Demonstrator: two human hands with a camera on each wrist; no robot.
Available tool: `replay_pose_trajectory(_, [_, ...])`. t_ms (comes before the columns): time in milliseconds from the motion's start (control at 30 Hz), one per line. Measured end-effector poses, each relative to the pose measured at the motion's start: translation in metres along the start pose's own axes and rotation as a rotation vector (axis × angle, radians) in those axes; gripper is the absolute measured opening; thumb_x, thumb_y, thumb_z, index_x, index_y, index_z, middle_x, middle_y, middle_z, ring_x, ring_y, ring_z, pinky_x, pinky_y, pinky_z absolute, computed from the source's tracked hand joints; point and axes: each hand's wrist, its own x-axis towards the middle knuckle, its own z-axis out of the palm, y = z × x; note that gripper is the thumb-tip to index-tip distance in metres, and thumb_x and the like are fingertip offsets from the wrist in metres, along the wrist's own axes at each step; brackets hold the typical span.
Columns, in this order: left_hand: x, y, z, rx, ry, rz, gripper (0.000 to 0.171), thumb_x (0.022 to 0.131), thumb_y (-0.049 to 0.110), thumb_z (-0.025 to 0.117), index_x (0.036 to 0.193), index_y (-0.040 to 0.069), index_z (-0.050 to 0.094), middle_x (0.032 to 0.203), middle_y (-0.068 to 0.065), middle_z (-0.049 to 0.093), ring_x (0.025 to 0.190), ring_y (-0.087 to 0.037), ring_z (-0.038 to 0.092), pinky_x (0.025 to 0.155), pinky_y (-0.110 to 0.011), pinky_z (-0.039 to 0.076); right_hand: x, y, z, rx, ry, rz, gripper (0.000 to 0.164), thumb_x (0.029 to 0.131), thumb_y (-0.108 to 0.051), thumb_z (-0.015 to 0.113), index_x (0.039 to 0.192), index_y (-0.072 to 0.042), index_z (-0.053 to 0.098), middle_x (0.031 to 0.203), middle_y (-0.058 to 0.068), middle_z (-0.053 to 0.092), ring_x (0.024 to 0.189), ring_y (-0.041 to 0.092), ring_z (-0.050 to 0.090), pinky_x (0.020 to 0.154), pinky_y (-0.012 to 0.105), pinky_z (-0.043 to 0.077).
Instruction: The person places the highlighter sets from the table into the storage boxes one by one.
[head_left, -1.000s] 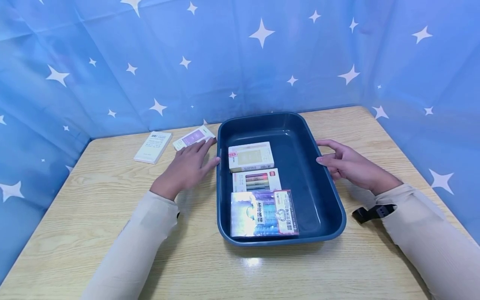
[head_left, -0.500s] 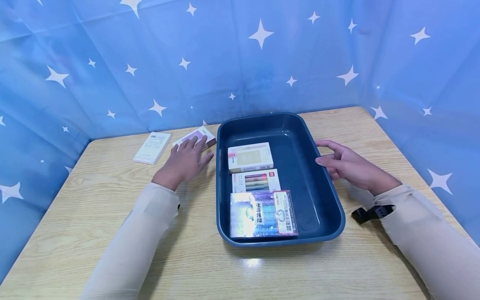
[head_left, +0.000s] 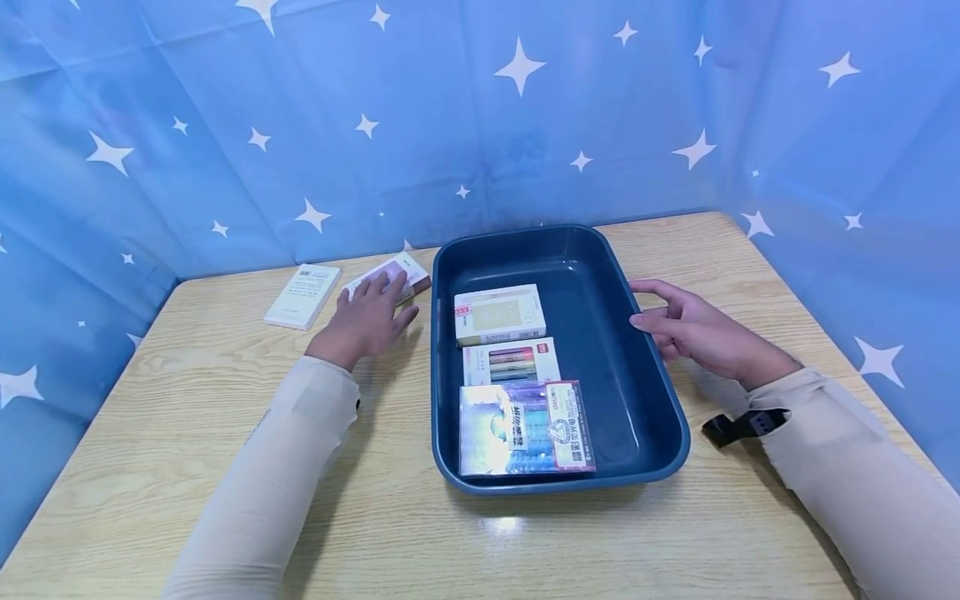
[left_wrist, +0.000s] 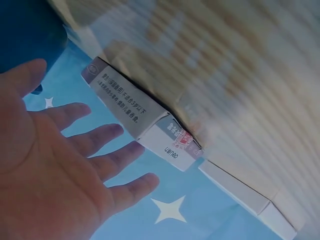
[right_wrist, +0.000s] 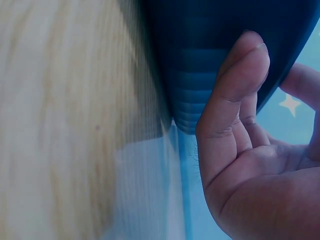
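Note:
My left hand (head_left: pixel 363 322) hovers with spread fingers over a white and purple box (head_left: pixel 408 271) on the table. In the left wrist view, the fingers (left_wrist: pixel 107 135) are apart from that printed box (left_wrist: pixel 132 105). On the other side, my right hand (head_left: pixel 693 329) holds the right rim of a dark blue plastic bin (head_left: pixel 637 400), thumb on the rim and fingers against the outer wall (right_wrist: pixel 195 90). Inside the bin lie a beige-fronted box (head_left: pixel 501 313), a windowed box of coloured pens (head_left: pixel 512 362) and a shiny clear pack of blue and purple pens (head_left: pixel 525 427).
A flat white box (head_left: pixel 302 296) with small print lies at the back left of the wooden table (head_left: pixel 187 400). Behind it hangs a blue curtain (head_left: pixel 420 117) with white stars. A black strap (head_left: pixel 746 427) shows at the right wrist.
My left hand has drawn back slightly left from the bin's left rim, uncovering more of the purple box. My right hand stays on the bin, and the bin's contents look the same.

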Motion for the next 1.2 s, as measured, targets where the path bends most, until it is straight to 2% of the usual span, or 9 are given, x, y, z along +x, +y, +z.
replay_pose_trajectory(333, [0.007, -0.008, -0.004, 0.023, -0.029, -0.031, 0.061, 0.107, 0.032, 0.029, 0.162, 0.019, 0.007, 0.168, -0.021, 0.004, 0.152, -0.048, 0.007, 0.119, -0.068, 0.006, 0.000, 0.000, 0.000, -0.015, 0.000, -0.002, 0.066, 0.104, -0.031, 0.054, 0.157, -0.015, 0.018, 0.103, 0.002, 0.074, 0.066, 0.014, 0.063, 0.068, 0.035, 0.057])
replay_pose_trajectory(533, [0.011, -0.009, -0.003, 0.021, -0.040, -0.036, 0.061, 0.107, 0.034, 0.031, 0.162, 0.022, 0.010, 0.168, -0.020, 0.006, 0.152, -0.049, 0.007, 0.119, -0.069, 0.006, -0.002, 0.000, 0.000, -0.033, 0.012, 0.006, 0.067, 0.104, -0.032, 0.054, 0.158, -0.015, 0.019, 0.106, 0.002, 0.075, 0.069, 0.016, 0.066, 0.069, 0.036, 0.058])
replay_pose_trajectory(700, [0.013, -0.009, 0.000, 0.004, -0.051, -0.056, 0.060, 0.106, 0.036, 0.034, 0.162, 0.026, 0.013, 0.168, -0.018, 0.007, 0.153, -0.047, 0.005, 0.119, -0.069, 0.004, -0.002, 0.000, 0.000, -0.043, 0.012, -0.001, 0.066, 0.104, -0.032, 0.054, 0.157, -0.015, 0.020, 0.098, 0.002, 0.074, 0.063, 0.016, 0.059, 0.066, 0.035, 0.056])
replay_pose_trajectory(1200, [0.004, -0.010, 0.004, 0.048, -0.054, -0.033, 0.060, 0.107, 0.034, 0.034, 0.162, 0.027, 0.012, 0.168, -0.016, 0.007, 0.153, -0.046, 0.006, 0.118, -0.071, 0.008, -0.002, -0.001, 0.001, -0.034, 0.008, 0.005, 0.065, 0.104, -0.032, 0.053, 0.157, -0.016, 0.020, 0.096, 0.002, 0.072, 0.061, 0.016, 0.054, 0.065, 0.034, 0.054])
